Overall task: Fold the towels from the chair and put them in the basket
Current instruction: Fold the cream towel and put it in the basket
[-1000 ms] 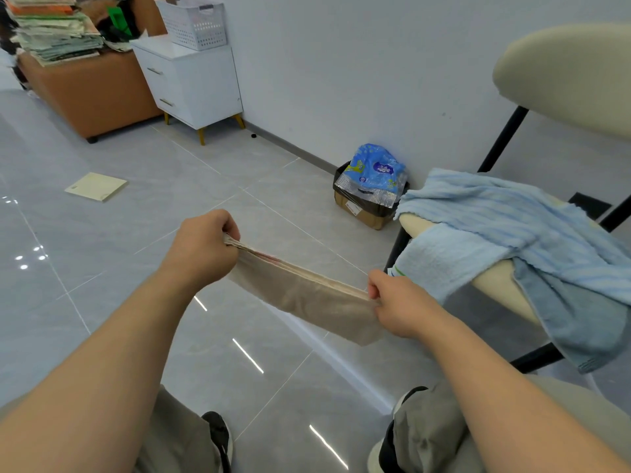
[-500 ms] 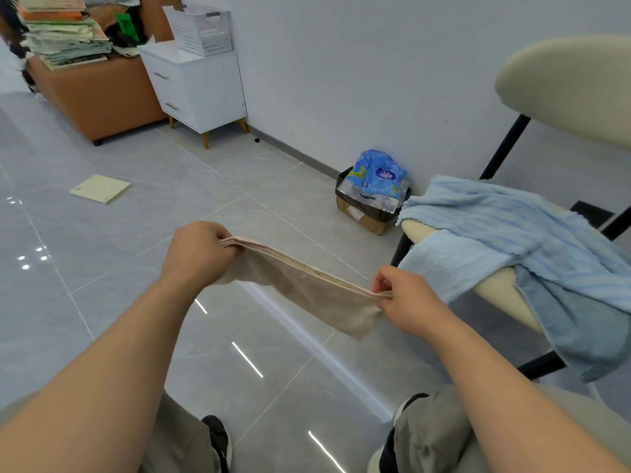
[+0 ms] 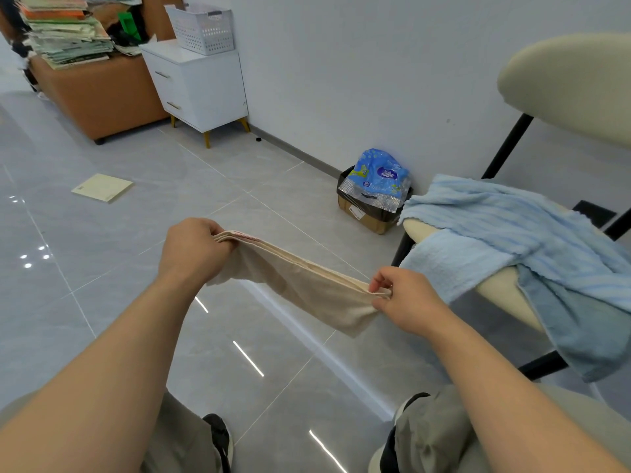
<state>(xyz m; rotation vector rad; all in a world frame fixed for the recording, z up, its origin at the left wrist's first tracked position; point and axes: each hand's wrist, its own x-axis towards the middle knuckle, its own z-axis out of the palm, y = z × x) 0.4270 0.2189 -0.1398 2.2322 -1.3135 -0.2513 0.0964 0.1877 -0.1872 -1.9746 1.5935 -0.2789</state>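
Note:
A beige towel (image 3: 304, 285), folded into a long strip, hangs stretched in the air between my hands. My left hand (image 3: 194, 250) grips its left end and my right hand (image 3: 406, 298) pinches its right end. On the right, light blue towels (image 3: 505, 233) lie draped over the cream seat of the chair (image 3: 498, 288), with a darker blue one (image 3: 580, 332) hanging off the front. A white perforated basket (image 3: 203, 29) stands on the white cabinet (image 3: 201, 87) far at the back.
A cardboard box with a blue plastic pack (image 3: 375, 189) sits by the wall beside the chair. A flat yellowish book (image 3: 102, 187) lies on the grey tile floor. An orange sofa (image 3: 99, 93) piled with papers stands at the back left. My knees and shoes are below.
The view has shifted slightly, so the room sits a little lower in the frame. My hands still hold the beige towel's two ends, and my right hand's fingers have shifted on its end.

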